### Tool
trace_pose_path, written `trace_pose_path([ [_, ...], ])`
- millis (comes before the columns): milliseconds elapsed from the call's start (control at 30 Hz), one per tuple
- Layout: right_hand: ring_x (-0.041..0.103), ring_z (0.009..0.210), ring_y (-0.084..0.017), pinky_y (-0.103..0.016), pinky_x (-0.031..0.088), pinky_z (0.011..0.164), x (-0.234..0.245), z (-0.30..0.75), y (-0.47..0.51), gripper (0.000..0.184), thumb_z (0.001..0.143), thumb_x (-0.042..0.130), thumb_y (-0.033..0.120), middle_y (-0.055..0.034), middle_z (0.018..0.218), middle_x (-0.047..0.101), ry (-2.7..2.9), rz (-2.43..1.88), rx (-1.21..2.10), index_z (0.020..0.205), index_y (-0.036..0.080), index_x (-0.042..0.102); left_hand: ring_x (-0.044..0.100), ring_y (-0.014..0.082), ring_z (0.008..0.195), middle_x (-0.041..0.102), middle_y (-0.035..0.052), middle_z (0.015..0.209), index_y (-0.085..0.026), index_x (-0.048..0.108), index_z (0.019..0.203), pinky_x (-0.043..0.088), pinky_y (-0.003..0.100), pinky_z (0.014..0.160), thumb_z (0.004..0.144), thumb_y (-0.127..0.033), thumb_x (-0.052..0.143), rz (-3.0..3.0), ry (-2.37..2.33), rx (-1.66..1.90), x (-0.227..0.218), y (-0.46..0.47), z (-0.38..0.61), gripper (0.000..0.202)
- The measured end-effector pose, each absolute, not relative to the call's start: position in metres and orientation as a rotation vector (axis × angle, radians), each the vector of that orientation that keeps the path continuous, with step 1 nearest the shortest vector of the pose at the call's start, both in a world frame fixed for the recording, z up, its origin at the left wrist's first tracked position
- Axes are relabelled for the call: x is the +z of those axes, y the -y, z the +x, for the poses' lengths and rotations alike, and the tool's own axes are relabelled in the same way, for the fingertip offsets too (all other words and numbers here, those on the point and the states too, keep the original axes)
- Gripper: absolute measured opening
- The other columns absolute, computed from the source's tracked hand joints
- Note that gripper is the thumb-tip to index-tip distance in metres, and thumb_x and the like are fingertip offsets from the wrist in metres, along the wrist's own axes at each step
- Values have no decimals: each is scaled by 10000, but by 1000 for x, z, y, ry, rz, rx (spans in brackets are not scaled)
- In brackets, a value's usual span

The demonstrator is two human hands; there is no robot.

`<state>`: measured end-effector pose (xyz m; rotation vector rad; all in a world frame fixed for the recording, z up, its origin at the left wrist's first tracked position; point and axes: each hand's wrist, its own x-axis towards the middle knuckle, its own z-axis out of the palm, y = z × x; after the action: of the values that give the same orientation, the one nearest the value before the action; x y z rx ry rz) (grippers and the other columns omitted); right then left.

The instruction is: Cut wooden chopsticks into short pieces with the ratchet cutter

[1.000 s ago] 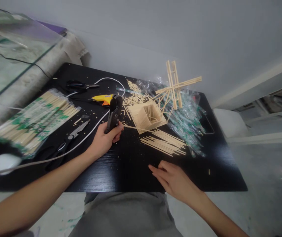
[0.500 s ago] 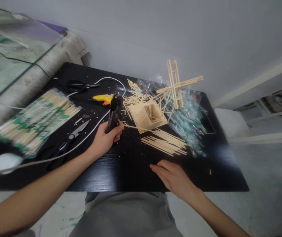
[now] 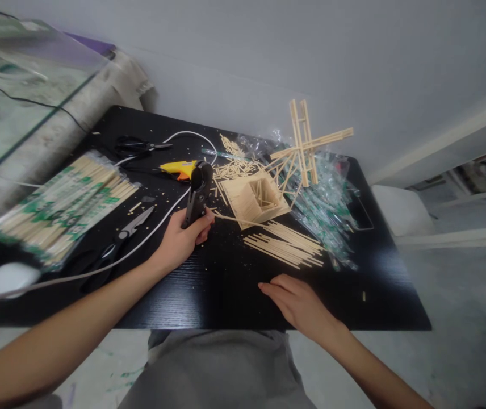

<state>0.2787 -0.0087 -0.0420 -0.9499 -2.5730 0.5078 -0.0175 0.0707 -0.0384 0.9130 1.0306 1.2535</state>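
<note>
My left hand (image 3: 185, 234) is closed around a black hand tool (image 3: 199, 193) with a rounded head, held upright above the table. One thin wooden stick (image 3: 237, 220) runs rightward from beside its fingers; whether they grip it, I cannot tell. My right hand (image 3: 300, 304) rests near the table's front edge, fingers loosely stretched, with nothing visible in it. Beyond it lies a fan of loose sticks (image 3: 285, 245). Behind them stands a stick-built model, with a square base (image 3: 243, 199), a hollow box on it and a cross of sticks (image 3: 303, 145).
A yellow glue gun (image 3: 178, 167) lies behind the black tool. Scissors (image 3: 136, 222) and black-handled scissors (image 3: 134, 146) lie to the left, near packed chopsticks (image 3: 68, 207). A white cable (image 3: 149, 238) crosses the black table. Plastic wrappers (image 3: 323, 210) heap at right.
The view has shifted very slightly. Both hands and the black tool stay where they were.
</note>
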Motion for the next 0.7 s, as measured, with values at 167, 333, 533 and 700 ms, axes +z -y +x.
trace_pose_path([
  [167,695,748,-177,-281,597,668,-45,278,7,288,1077,477,173,-98,886,741,2526,-919,489,1095,115,759,402,74,485,474,-46,568,-165,638,780,310,214,449,842,-330,767,899,-1030,1251,-39,-71,-17,219],
  [333,699,767,-169,-272,605,689,-52,280,8,269,1067,488,148,-92,912,743,2494,-909,523,1121,138,752,395,73,478,469,-49,559,-164,639,785,299,213,444,841,-342,768,900,-1024,1248,-39,-71,-17,227],
  [533,687,748,-155,-256,594,669,-60,284,9,284,1077,484,193,-82,895,714,2449,-932,538,1160,167,755,388,72,460,451,-59,534,-167,629,782,302,215,442,835,-369,771,904,-1033,1245,-36,-70,-16,252],
  [700,690,762,-160,-262,598,675,-59,285,9,290,1072,484,179,-82,908,714,2482,-950,590,1181,171,753,401,76,471,464,-54,552,-169,626,787,308,215,446,821,-375,783,898,-1038,1226,-37,-71,-15,262],
])
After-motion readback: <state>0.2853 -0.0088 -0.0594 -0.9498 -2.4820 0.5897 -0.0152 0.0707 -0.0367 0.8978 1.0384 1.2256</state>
